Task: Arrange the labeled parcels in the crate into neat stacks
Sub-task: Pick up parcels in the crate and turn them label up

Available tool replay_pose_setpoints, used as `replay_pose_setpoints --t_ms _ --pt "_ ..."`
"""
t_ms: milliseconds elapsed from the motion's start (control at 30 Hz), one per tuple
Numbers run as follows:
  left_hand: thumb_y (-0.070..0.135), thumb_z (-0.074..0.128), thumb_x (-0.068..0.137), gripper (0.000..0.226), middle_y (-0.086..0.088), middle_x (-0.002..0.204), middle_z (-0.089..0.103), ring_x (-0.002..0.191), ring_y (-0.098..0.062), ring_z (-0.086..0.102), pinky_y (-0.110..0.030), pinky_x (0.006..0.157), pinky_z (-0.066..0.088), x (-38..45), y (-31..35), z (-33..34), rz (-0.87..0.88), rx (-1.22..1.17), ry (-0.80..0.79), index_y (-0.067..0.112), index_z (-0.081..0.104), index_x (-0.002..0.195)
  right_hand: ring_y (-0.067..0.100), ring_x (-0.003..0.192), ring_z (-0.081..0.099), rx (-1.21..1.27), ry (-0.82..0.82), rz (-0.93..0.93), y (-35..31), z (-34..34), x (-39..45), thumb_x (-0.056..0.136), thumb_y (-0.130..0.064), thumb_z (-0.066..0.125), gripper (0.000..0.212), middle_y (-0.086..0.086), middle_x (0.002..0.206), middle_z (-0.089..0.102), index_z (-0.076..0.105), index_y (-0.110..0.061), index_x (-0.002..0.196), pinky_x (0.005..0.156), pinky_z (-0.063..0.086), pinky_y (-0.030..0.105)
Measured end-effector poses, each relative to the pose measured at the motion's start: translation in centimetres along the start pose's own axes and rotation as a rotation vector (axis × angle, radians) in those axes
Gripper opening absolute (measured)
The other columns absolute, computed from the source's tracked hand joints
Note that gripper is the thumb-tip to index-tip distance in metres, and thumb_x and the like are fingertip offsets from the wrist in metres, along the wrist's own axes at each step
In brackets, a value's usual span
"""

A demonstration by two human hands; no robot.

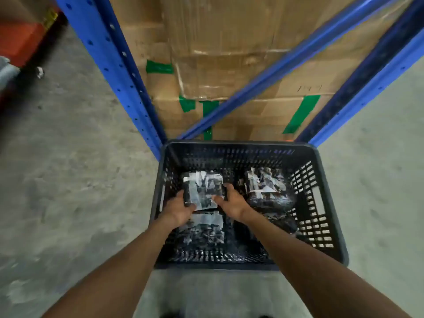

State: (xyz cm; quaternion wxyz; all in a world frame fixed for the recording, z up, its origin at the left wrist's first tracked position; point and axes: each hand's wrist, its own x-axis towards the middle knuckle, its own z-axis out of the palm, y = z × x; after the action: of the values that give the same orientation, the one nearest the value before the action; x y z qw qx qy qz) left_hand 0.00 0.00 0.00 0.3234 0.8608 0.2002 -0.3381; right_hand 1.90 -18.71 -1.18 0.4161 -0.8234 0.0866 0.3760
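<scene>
parcel (203,190) | both hands grip | long axis seemingly toward crate's (330,203) far wall

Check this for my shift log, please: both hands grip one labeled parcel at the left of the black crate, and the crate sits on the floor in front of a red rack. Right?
Not quite. The rack is blue, not red, as the head view shows. The rest holds: left hand and right hand grip one labeled parcel at the left of the black crate on the floor.
</scene>
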Motion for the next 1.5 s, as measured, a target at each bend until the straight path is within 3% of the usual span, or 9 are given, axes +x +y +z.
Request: replay_pose_setpoints --t_ms 233,567,667,800,967,1100,1233,1367,1500 --pt "0.047 0.048 0.098 0.088 -0.009 0.166 0.007 0.150 -0.030 0.019 -0.036 0.117 0.027 10.6 -1.4 4.9 -0.161 -0.129 -0.068 0.013 -0.005 0.159 0.030 0.153 0.030 0.262 0.001 0.123 4.9 3.4 9.5 0.102 -0.045 0.050 0.090 0.008 0.170 0.019 -0.007 -0.012 0.163 0.117 0.034 0.035" --pt "0.026 0.051 0.096 0.069 -0.019 0.159 0.024 0.141 -0.040 0.032 -0.050 0.110 0.036 12.3 0.6 3.7 -0.169 -0.110 -0.007 0.008 0.018 0.155 0.032 0.139 0.046 0.241 0.080 0.120 5.1 3.2 11.6 0.101 -0.036 0.057 0.092 0.011 0.163 0.032 -0.007 -0.012 0.162 0.098 0.054 0.040" --pt "0.032 0.053 0.095 0.054 -0.011 0.150 0.036 0.128 -0.033 0.044 -0.044 0.089 0.050 10.4 1.9 1.6 -0.235 -0.115 -0.044 0.019 0.037 0.146 0.035 0.130 0.054 0.346 0.096 0.062 3.8 2.0 10.6 0.102 -0.033 0.055 0.069 0.010 0.153 0.040 0.020 -0.010 0.157 0.086 0.062 0.045" --pt "0.043 0.060 0.092 0.040 -0.007 0.122 0.059 0.111 -0.024 0.056 -0.041 0.095 0.052 8.3 2.6 0.6 -0.208 -0.217 -0.098 0.014 0.058 0.119 0.028 0.078 0.071 0.301 0.037 -0.009 2.9 -0.7 7.6 0.101 -0.045 0.050 0.057 0.008 0.139 0.055 0.044 -0.011 0.146 0.061 0.064 0.042" --pt "0.067 0.064 0.077 0.062 -0.005 0.100 0.061 0.084 -0.020 0.058 -0.033 0.077 0.053 5.3 2.7 -0.5 -0.145 -0.258 -0.048 0.015 0.059 0.110 0.017 0.048 0.070 -0.027 0.029 -0.147 3.2 -3.8 3.3 0.072 -0.039 0.090 0.071 0.009 0.108 0.071 0.048 -0.011 0.123 0.045 0.057 0.025" --pt "0.078 0.066 0.063 0.086 -0.002 0.118 0.058 0.091 -0.018 0.056 -0.030 0.060 0.052 3.8 3.1 -2.8 -0.046 -0.317 0.049 0.017 0.055 0.121 0.017 0.050 0.065 -0.069 0.238 -0.270 3.1 -4.6 1.4 0.067 -0.047 0.090 0.067 0.014 0.085 0.075 0.068 -0.002 0.111 0.048 0.054 0.027" --pt "0.083 0.070 0.044 0.095 0.004 0.111 0.061 0.090 -0.014 0.054 -0.029 0.064 0.054 2.6 3.2 -4.4 0.088 -0.408 0.025 0.023 0.063 0.116 0.011 0.042 0.039 0.044 0.375 -0.350 3.3 -6.4 0.4 0.070 -0.061 0.082 0.065 0.001 0.048 0.035 0.037 -0.019 0.049 0.058 0.031 0.030" --pt "0.086 0.072 0.030 0.122 0.007 0.139 0.054 0.122 -0.019 0.051 -0.036 0.078 0.051 2.3 2.9 -4.1 0.227 -0.481 -0.077 0.031 0.053 0.137 0.020 0.053 0.033 0.184 0.486 -0.361 3.0 -7.6 -0.7 0.058 -0.082 0.073 0.075 0.001 0.053 0.028 0.023 -0.027 0.049 0.064 0.027 0.034" --pt "0.077 0.072 0.055 0.115 0.001 0.151 0.045 0.131 -0.026 0.050 -0.051 0.102 0.046 2.7 2.7 -3.1 0.304 -0.586 -0.230 0.041 0.025 0.153 0.015 0.039 0.043 0.358 0.493 -0.320 3.6 -7.5 -1.0 0.044 -0.090 0.070 0.075 -0.004 0.042 0.036 0.030 -0.027 0.038 0.056 0.043 0.031"
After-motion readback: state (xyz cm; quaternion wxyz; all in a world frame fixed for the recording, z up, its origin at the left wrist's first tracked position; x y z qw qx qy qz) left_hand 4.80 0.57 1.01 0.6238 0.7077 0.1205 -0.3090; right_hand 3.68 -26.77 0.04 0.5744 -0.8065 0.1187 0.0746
